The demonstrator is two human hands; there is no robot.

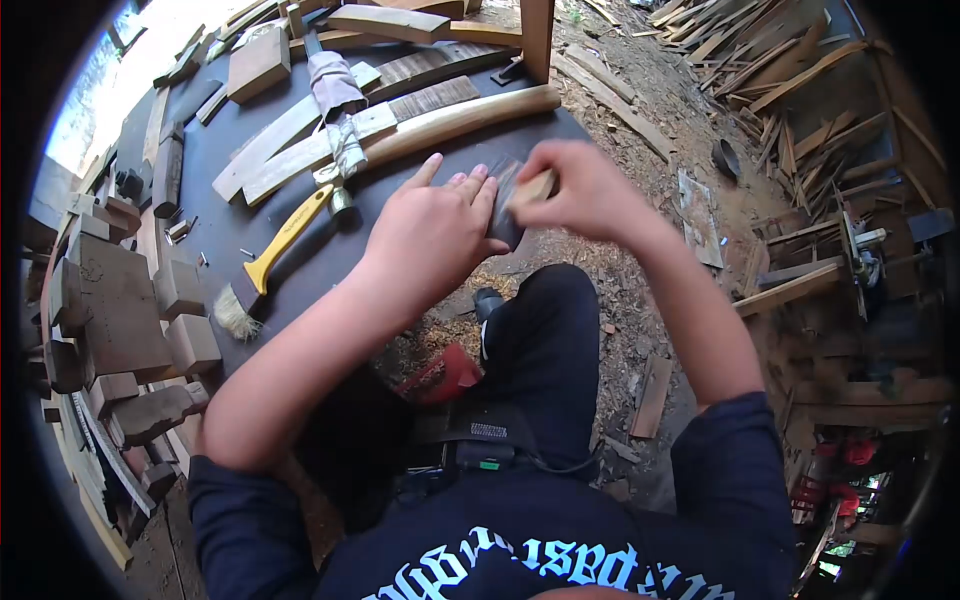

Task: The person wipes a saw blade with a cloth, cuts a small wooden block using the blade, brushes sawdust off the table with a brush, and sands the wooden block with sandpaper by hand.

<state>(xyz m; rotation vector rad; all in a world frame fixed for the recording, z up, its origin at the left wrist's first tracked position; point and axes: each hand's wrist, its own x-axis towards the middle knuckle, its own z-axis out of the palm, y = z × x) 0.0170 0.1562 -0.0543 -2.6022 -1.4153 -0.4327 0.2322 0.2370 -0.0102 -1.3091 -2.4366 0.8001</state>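
Observation:
My left hand (432, 222) lies palm down near the table's edge, fingers stretched out, pressing on a dark flat piece (509, 228) whose kind I cannot make out. Just right of those fingertips, my right hand (590, 190) is closed around a small wooden block (535, 190). Motion smears the right hand and the dark surface beside the block. Left of my left hand rests a hammer (342, 210) with a cloth-wrapped handle. A paintbrush (288, 238) with a yellow handle and pale bristles lies next to it.
Long curved wooden pieces (460, 125) lie across the dark table (200, 290). Wooden blocks (120, 300) crowd its left side. Wood shavings and scraps cover the ground (640, 330). Stacked offcuts (780, 60) stand at the far right. A red object (455, 372) sits below by my legs.

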